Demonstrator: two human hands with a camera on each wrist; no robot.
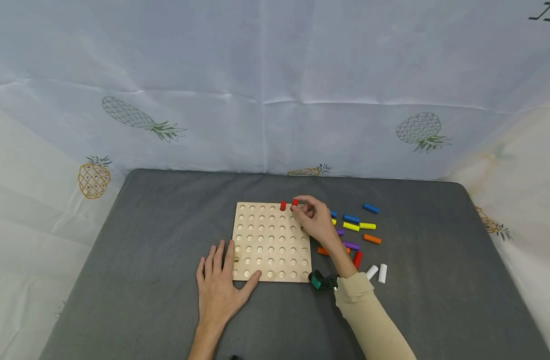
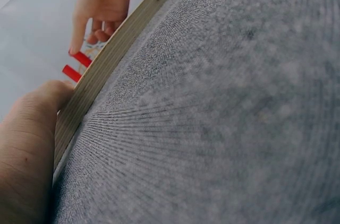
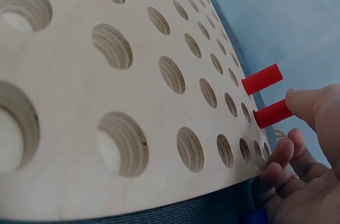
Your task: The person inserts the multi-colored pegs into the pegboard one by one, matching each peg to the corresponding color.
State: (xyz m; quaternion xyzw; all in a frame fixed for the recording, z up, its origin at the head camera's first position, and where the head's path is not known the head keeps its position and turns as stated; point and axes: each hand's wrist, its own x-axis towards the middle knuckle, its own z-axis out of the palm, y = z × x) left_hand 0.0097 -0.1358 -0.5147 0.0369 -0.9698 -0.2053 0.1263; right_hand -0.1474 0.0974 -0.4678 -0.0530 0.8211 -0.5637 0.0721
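Observation:
A pale wooden board (image 1: 264, 245) with rows of round holes lies on the table. Two red pegs stand upright at its far edge: one red peg (image 3: 262, 79) is free of the hands, while the other red peg (image 3: 272, 113) sits in a neighbouring hole. My right hand (image 1: 317, 220) has its thumb and index finger at the top of that second peg, pinching it; the remaining fingers are loosely bent beside the board. At the board's near left corner rests my left hand (image 1: 220, 290), fingers spread, thumb touching the near edge.
Right of the board lie several loose pegs, among them a blue peg (image 1: 371, 208), a yellow peg (image 1: 367, 226), an orange peg (image 1: 372, 239), a purple peg (image 1: 352, 246) and a white peg (image 1: 382, 273). A grey cloth (image 1: 157, 260) covers the table; a pineapple-print curtain (image 1: 256, 135) hangs behind.

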